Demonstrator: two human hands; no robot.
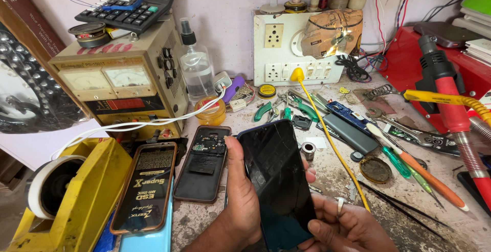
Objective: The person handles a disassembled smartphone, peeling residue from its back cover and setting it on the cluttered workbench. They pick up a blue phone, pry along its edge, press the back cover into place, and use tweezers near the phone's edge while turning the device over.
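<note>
We hold the dark phone [279, 180] upright-tilted just right of the opened phone body [202, 162]: left hand [243, 196] closed round its left edge, right hand [348, 226] cupping its lower right corner. Best to grip by the rims only. Free bench is scant; the yellow cable [332, 144] runs close right of the phone, the tape dispenser [76, 196] well left.

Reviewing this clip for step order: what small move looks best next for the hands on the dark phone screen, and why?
Probably lower the phone flat onto the bench: both the left hand and right hand hold it tilted above scattered tools, and the opened phone back lies beside it.
</note>
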